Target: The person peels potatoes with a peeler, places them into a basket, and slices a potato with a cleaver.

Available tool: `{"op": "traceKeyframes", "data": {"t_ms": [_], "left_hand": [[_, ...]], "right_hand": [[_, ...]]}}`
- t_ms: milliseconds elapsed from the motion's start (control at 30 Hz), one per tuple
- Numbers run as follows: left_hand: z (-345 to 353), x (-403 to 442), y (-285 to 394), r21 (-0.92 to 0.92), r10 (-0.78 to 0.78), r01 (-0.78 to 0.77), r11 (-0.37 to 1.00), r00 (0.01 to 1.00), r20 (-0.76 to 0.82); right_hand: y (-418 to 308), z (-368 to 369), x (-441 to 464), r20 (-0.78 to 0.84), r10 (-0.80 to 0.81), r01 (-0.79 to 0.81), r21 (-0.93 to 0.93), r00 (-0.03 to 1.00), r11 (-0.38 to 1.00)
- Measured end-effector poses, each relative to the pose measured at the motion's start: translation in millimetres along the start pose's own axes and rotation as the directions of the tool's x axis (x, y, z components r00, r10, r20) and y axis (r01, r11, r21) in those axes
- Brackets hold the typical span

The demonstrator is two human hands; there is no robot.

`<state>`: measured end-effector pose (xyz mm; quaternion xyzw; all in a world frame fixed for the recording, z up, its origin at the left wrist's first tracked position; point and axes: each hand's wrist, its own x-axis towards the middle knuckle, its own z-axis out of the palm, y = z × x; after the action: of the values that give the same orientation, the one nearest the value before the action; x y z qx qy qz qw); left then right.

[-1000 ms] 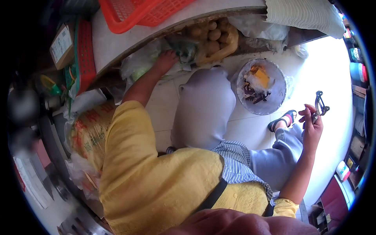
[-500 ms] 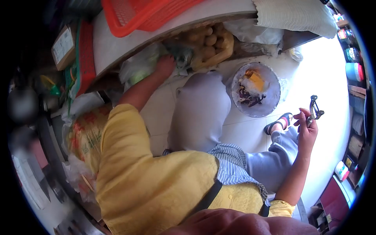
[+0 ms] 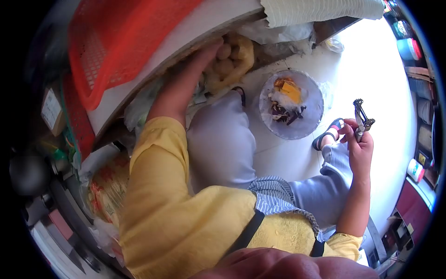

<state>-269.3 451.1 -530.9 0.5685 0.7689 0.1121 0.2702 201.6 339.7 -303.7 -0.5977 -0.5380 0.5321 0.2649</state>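
Biggest thing here's the white bench (image 3: pixel 204 19) with a red basket (image 3: pixel 139 37) on it, then a round bin (image 3: pixel 313 116) just out from it and a yellowish bag (image 3: pixel 242 69) tucked underneath. Left hand (image 3: pixel 214 47)'s reached in by the bag, too shadowy to tell if it's gripping anything, while the right hand (image 3: pixel 360 148)'s off past the bin, fingers closed round a metal peeler (image 3: pixel 367 124). Smallest are the round brown lumps (image 3: pixel 225 67) in the bag, just beside the left hand.

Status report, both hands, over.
Left hand at yellow bag, grip unclear. Right hand holding peeler. Counter overhangs left hand's reach.
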Motion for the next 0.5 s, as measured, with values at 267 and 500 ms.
{"op": "traceKeyframes", "data": {"t_ms": [267,500], "left_hand": [[-44,-26,-34,0.330,-0.062,0.115,0.937,0.984,-0.166],[-90,-42,-137,0.559,-0.155,0.226,0.797,0.973,-0.173]], "right_hand": [[-2,-6,-3,0.033,-0.017,0.018,-0.006,0.999,1.000],[2,-12,-10,0.017,-0.022,0.021,0.047,1.000,0.999]]}}
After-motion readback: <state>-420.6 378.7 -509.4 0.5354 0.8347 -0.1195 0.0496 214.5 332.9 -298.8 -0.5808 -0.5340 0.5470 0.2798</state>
